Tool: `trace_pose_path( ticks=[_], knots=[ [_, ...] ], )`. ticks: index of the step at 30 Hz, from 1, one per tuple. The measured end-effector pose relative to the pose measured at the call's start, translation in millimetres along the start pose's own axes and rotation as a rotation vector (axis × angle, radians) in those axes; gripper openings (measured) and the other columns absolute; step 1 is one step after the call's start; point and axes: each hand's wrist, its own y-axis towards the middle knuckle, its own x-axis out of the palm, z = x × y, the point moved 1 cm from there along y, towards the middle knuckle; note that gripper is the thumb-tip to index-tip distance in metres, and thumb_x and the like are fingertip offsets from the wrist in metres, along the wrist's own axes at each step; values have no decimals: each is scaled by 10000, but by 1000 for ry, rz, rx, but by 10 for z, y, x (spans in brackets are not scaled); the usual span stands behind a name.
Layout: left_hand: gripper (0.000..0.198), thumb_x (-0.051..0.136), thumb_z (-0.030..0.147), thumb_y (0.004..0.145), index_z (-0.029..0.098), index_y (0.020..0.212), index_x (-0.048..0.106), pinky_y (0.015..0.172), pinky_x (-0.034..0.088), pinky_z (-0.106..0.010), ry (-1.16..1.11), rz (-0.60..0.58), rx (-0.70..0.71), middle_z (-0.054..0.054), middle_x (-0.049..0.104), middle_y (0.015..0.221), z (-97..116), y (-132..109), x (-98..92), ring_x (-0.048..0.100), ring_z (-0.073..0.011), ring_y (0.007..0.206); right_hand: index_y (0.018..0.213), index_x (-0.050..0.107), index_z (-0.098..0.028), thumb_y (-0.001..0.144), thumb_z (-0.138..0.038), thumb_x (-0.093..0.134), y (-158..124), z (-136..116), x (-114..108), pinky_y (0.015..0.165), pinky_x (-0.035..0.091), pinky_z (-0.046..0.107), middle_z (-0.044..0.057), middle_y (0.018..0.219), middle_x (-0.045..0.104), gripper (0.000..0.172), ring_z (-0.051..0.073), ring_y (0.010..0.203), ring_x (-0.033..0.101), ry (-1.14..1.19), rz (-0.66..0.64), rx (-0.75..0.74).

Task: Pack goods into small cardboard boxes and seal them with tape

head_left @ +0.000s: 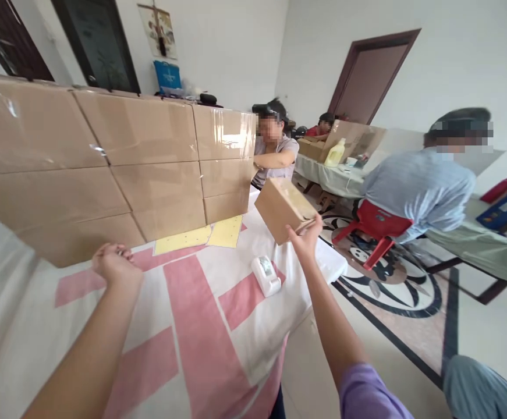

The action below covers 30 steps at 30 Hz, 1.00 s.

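Observation:
A small cardboard box [282,209] is tilted in the air above the table's right edge. My right hand [306,235] grips its near right end. On the left, my left hand [117,265] is curled closed above the cloth, near the foot of the stacked boxes; what its fingers hold, if anything, is hidden. A small white plastic object [265,276] with a greyish window on top lies on the tablecloth [205,308], between my two arms. Yellow sheets of paper [183,240] lie flat by the stack's base.
A wall of taped cardboard boxes [152,134] stands along the table's far left side. Behind it sits a person [279,148] with folded arms. At right, another person [419,183] sits on a red plastic chair [379,224]. A yellow jug [335,152] stands on a farther table.

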Motion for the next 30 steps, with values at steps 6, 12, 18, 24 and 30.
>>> trace_pose_path(
  ticks=[6,12,18,24,30],
  knots=[
    [333,687,349,613,220,900,579,724,456,-301,-36,-151,-31,19,626,752,-739,-333,115,585,-166,723,1540,206,-177,705,-529,725,275,391,983,1096,432,611,227,1430,357,1044,435,1386,403,-290,-244,84],
    [275,671,324,725,252,966,559,823,516,-332,-90,-267,-77,32,650,734,-830,-285,59,642,-180,755,1563,173,-173,767,-609,690,461,255,1124,1018,492,534,227,1431,385,1045,414,1312,503,-476,-327,141],
    [216,623,327,797,245,981,545,857,542,-341,-79,-184,-11,-4,661,833,-755,-280,26,666,-182,816,1585,124,-156,767,-591,700,342,88,1111,1038,471,527,267,1465,354,1091,437,1302,515,-561,-188,238],
    [329,615,278,837,246,1155,540,966,537,-348,-81,-67,31,-93,669,1271,-742,-81,-172,666,-186,1041,1650,35,-140,764,-531,750,643,-205,1416,1153,373,568,346,1652,130,1204,475,1456,407,-556,-441,355],
    [552,648,248,828,281,1362,512,1014,545,-330,-26,-64,-54,-107,425,1635,-771,52,-262,665,-185,1112,1669,193,-133,762,-349,736,944,-543,1537,1158,310,700,295,1735,-9,1079,566,1518,266,-625,-561,276]
  ],
)
